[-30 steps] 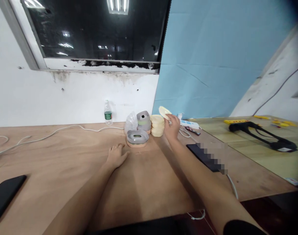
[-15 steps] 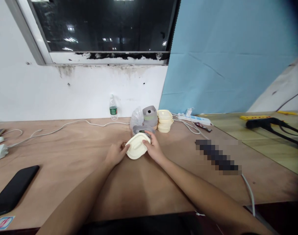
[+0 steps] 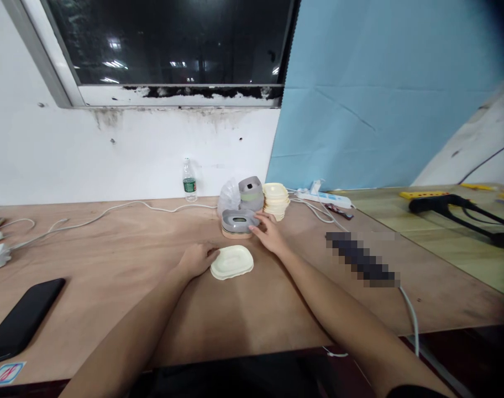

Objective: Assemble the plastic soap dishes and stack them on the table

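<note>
A cream, rounded plastic lid-like piece (image 3: 232,262) rests on the table in front of me. My left hand (image 3: 199,258) pinches its left edge with the fingers curled. Just behind it sits a low stack of grey rounded pieces (image 3: 235,220), with a dark slot in the top one and a peach-coloured layer at the bottom. My right hand (image 3: 271,233) has its thumb and fingers on the right end of the top grey piece. Behind stands a taller grey stack (image 3: 251,193). Next to it is a pile of cream pieces (image 3: 276,200).
A clear plastic bag (image 3: 229,196) and a bottle (image 3: 189,181) stand near the wall. Cables cross the wooden table (image 3: 111,249). A phone (image 3: 24,320) lies at left; a power strip (image 3: 324,198) and a blurred-out dark object (image 3: 362,260) are at right.
The cream piece has come down from both hands onto the table, still at my left hand. My right hand has let go of it and moved up to the grey stack.
</note>
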Demonstrator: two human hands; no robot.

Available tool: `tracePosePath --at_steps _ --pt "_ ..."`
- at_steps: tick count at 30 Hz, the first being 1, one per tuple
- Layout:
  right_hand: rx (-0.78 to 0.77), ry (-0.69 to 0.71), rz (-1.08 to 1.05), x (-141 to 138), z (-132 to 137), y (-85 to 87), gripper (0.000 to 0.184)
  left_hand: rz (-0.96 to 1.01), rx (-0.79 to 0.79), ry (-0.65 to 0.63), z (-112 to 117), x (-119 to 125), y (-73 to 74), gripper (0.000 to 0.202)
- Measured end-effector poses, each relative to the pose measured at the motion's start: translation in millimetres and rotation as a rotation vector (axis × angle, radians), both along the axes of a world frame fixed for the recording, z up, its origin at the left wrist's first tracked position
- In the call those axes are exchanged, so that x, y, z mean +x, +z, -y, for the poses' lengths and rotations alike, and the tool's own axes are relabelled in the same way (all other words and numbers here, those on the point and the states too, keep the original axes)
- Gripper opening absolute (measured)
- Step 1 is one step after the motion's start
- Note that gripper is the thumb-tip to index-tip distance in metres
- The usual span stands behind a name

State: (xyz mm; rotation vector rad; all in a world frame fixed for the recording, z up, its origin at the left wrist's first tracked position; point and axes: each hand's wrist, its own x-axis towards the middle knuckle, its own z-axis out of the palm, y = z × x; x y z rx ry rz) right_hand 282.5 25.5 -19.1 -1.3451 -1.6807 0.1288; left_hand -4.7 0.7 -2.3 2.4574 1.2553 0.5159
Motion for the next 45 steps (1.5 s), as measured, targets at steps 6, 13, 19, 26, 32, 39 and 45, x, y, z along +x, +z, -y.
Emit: tracePosePath --at_steps 6,13,19,26,32,39,45 --pt "-0.041 0.043 0.025 -3 -5 -10.5 0.045 0.098 -0.002 0.164 -11 -5 -11.4 0.029" --pt "0.066 0.0 -0.024 -5 -2 -3.2 0.041 0.166 0.051 0.208 -19 -8 -21.9 0.032" --pt "0.186 0.065 0.019 -23 21 14.2 0.038 0.356 0.439 0.138 -13 -6 -11.3 0.063" --pt "0.105 0.222 -0.048 -35 35 6.8 0.043 0.482 0.74 0.068 -4 -13 4.4 0.041" --pt "0.075 0.237 -0.139 -37 40 7.1 0.05 0.424 0.625 0.028 0 -19 1.5 0.043" --pt "-0.116 0.205 -0.154 -48 43 13.8 0.046 0.292 0.26 0.085 11 -15 15.3 0.054" --pt "-0.297 0.35 -0.097 -51 37 10.8 0.039 0.273 0.091 0.204 0 -16 8.7 0.04"
